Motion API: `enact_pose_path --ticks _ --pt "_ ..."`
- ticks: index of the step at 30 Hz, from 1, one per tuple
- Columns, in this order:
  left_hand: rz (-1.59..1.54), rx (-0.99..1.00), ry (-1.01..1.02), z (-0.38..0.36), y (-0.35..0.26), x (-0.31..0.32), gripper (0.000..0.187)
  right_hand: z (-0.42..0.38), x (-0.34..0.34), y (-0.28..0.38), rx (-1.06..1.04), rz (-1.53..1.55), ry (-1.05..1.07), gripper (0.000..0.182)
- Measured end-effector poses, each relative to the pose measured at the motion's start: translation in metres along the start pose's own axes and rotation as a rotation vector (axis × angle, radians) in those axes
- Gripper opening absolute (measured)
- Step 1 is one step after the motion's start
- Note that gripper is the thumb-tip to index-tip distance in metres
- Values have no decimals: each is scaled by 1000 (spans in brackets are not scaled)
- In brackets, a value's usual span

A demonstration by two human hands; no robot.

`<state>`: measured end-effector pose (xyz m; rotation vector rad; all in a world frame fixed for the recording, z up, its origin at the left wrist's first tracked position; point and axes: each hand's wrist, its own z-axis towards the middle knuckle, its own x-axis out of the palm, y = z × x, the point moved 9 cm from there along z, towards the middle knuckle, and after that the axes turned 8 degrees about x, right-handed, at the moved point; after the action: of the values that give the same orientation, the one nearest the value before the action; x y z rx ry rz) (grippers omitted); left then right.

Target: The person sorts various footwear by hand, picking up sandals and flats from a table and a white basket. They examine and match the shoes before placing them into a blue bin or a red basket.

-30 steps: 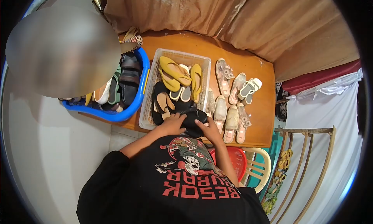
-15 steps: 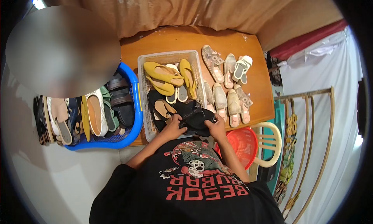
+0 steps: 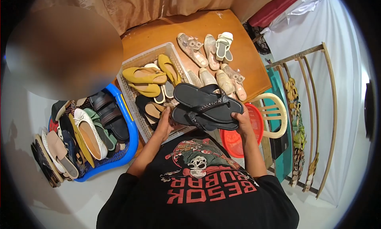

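A pair of black thong sandals (image 3: 210, 106) is raised over the front right corner of the clear plastic basket (image 3: 179, 59), one lying across the other. My right hand (image 3: 244, 122) grips them at their right ends, thumb on top. Just left of the sandals, by the basket's front side, my left hand (image 3: 163, 125) has its fingers apart and holds nothing. Inside the basket are mustard-yellow flats (image 3: 143, 76) and a dark shoe with a tan insole (image 3: 154, 110).
Several clear and beige sandals (image 3: 193, 50) stand on the wooden table (image 3: 149, 30). A blue basket (image 3: 129, 125) full of shoes is at left. To the right are a red basket (image 3: 254, 129), a cream plastic chair (image 3: 274, 114) and a wooden rack (image 3: 326, 90).
The black sandals have come up out of the basket and to the right in my right hand. My left hand has come off them. The view has turned.
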<state>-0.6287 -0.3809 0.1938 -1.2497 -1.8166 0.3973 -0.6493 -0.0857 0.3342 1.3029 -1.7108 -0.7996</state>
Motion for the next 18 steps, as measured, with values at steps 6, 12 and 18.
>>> enact_pose_path --ticks 6,12,18 --pt "-624 -83 541 -24 -32 71 82 -9 15 -11 6 -7 23 63" --pt "-771 -5 280 -19 -43 61 96 2 15 -50 280 -138 144 63" --pt "-800 102 381 -8 -66 66 111 9 40 -57 387 27 247 60"
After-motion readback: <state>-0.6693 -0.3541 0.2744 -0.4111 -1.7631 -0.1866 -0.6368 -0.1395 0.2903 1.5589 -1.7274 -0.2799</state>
